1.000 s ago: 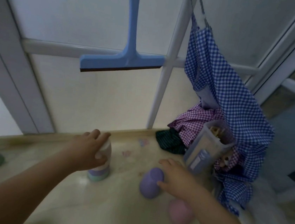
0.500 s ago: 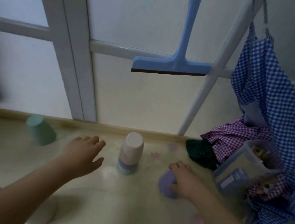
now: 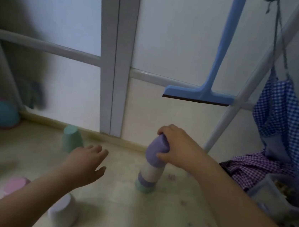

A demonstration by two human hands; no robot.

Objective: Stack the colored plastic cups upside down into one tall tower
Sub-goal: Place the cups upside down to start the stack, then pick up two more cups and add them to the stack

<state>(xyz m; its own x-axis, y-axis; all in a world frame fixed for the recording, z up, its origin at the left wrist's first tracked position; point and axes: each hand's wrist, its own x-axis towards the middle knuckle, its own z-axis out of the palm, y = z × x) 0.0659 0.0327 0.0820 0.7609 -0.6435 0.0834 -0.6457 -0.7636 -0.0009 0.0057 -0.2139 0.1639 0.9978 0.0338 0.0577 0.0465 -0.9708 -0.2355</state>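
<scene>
- Fingers point(image 3: 163, 131) of the right hand point(image 3: 180, 146) are curled tight around a purple cup point(image 3: 156, 149), thumb on the near side, other fingers over its closed top; the cup is upside down, slightly tilted, and seated on top of the tower point(image 3: 148, 176).
- That tower stands on the floor point(image 3: 170, 218) toward the back edge, near the skirting; it shows a green cup at the bottom, then a purple band, then a cream cup under the gripped one.
- Left hand point(image 3: 85, 164) hovers open and empty, fingers spread, pointed toward a green cup point(image 3: 71, 140) standing upside down near the back edge, not touching it.
- Other loose cups: a pale lilac one point(image 3: 63, 215) under the left forearm near the front edge, a pink one point(image 3: 15, 185) to the left.
- To do this step well, in my judgement: square the purple cup so its rim sits level, press straight down, not sideways, then loosen the fingers slowly.
- A tilted release would likely tip the stack, so steadying the lower cups with the free hand may help.
</scene>
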